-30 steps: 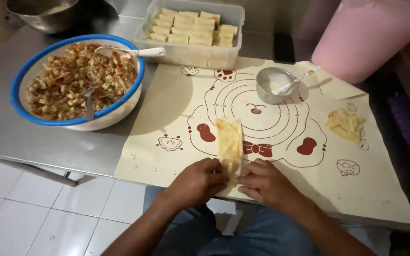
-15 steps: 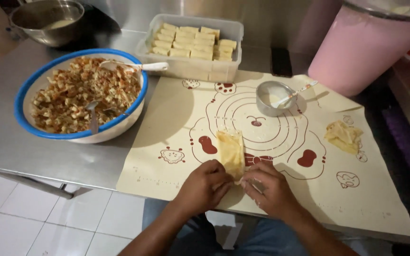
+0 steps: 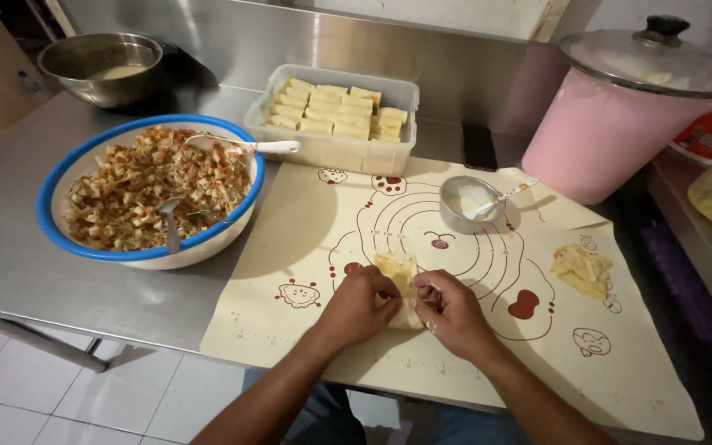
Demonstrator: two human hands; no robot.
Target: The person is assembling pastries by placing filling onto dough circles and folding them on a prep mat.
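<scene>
Your two hands meet at the lower centre of the frame, on the cream silicone mat that covers the steel bench. Between them lies the pale dough wrapper, and this is the relation that matters: its long axis runs from your hands toward the upper part of the frame, away from your body, with the near end hidden under your fingers and the far end free on the mat.

Your left hand is curled over the wrapper's left edge, fingers bent and pressing on it. Your right hand grips the right edge in the same way, thumb and fingers pinched on the dough. Both hands touch the wrapper; neither one is nearer than the other, they sit symmetrical on its two sides. Whether filling is already inside I cannot tell, the fingers cover that part.

To the upper left of your hands stands the blue-rimmed bowl of chopped filling, with a spoon in it. Above the wrapper, near the centre right, is a small metal cup. At the right of the mat lies a separate lump of dough, well apart from your hands.
</scene>
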